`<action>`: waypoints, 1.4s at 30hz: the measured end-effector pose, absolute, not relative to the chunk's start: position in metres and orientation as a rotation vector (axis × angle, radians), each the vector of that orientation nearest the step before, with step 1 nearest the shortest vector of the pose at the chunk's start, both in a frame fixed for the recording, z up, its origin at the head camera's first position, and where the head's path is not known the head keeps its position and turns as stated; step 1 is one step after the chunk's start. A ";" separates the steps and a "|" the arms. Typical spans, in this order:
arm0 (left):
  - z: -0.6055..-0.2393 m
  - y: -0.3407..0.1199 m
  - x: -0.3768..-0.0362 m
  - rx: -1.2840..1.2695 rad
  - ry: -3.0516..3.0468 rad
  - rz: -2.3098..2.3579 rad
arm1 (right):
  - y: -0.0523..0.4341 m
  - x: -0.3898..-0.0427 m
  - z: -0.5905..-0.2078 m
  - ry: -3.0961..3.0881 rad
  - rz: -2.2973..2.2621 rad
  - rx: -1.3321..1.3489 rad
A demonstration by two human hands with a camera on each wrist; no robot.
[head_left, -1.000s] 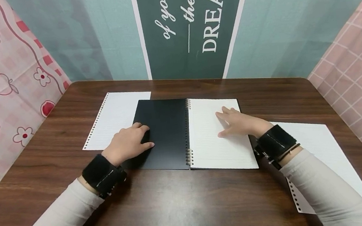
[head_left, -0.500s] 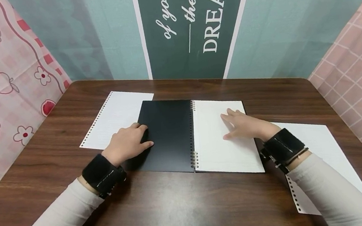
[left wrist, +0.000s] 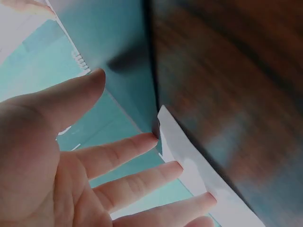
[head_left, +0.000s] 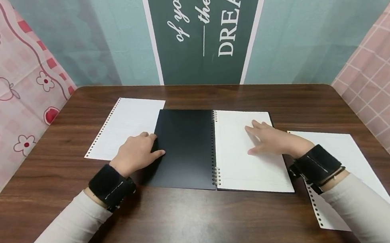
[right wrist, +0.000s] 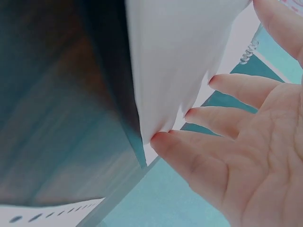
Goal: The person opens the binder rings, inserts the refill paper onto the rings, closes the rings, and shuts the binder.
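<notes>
A spiral notebook lies open on the wooden table (head_left: 192, 226), its black cover (head_left: 187, 150) folded out to the left and a white lined page (head_left: 243, 164) to the right of the wire spiral (head_left: 215, 147). My left hand (head_left: 145, 148) rests with relaxed fingers on the cover's left edge; in the left wrist view its fingers (left wrist: 123, 156) are straight above the cover. My right hand (head_left: 264, 141) lies flat on the white page, fingers spread. In the right wrist view its fingertips (right wrist: 165, 139) touch the page's (right wrist: 175, 56) edge.
A loose punched sheet (head_left: 123, 123) lies at the left, partly under the cover. Another loose sheet (head_left: 342, 148) lies at the right under my right forearm. Cloth walls (head_left: 2, 79) close in the table on three sides.
The notebook has slid to the right and turned slightly, my right hand moving with it on the page. My left hand has stayed almost in place at the cover's left edge.
</notes>
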State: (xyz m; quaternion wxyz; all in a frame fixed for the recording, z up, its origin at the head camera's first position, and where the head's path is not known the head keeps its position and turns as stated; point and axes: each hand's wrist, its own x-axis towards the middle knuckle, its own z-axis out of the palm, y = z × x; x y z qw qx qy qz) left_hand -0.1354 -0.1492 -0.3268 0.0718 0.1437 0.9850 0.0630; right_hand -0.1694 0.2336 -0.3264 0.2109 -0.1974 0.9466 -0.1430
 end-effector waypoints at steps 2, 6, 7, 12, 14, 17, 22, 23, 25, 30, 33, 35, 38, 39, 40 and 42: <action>-0.327 -0.149 -0.136 0.410 2.955 0.186 | 0.235 -0.168 -0.326 2.631 -0.403 -0.548; -0.327 -0.148 -0.136 0.363 2.948 0.148 | 0.237 -0.165 -0.326 2.625 -0.417 -0.552; -0.327 -0.147 -0.136 0.353 2.949 0.136 | 0.237 -0.164 -0.326 2.624 -0.419 -0.551; -0.327 -0.144 -0.130 0.340 2.977 0.062 | 0.240 -0.162 -0.327 2.626 -0.413 -0.554; -0.327 -0.140 -0.128 0.371 2.993 0.053 | 0.240 -0.162 -0.327 2.627 -0.414 -0.552; -0.327 -0.136 -0.127 0.508 2.991 0.057 | 0.242 -0.160 -0.327 2.628 -0.419 -0.553; -0.327 -0.131 -0.123 0.712 2.949 0.054 | 0.244 -0.157 -0.326 2.625 -0.440 -0.568; -0.328 -0.130 -0.122 0.724 2.947 0.051 | 0.245 -0.157 -0.326 2.624 -0.443 -0.573; -0.328 -0.130 -0.120 0.738 2.946 0.051 | 0.246 -0.155 -0.326 2.618 -0.451 -0.575; -0.327 -0.129 -0.112 0.785 2.962 0.014 | 0.250 -0.150 -0.325 2.612 -0.465 -0.579; -0.327 -0.129 -0.107 0.822 2.982 0.003 | 0.252 -0.148 -0.325 2.613 -0.471 -0.596; -0.326 -0.129 -0.105 0.842 2.989 -0.004 | 0.253 -0.147 -0.324 2.614 -0.472 -0.603; -0.323 -0.129 -0.105 0.838 2.950 -0.010 | 0.253 -0.147 -0.323 2.615 -0.463 -0.620; -0.321 -0.130 -0.106 0.830 2.926 -0.010 | 0.252 -0.148 -0.323 2.617 -0.458 -0.627; -0.319 -0.130 -0.108 0.820 2.898 -0.003 | 0.251 -0.149 -0.323 2.619 -0.452 -0.637; -0.315 -0.131 -0.112 0.803 2.841 0.023 | 0.250 -0.151 -0.322 2.631 -0.440 -0.670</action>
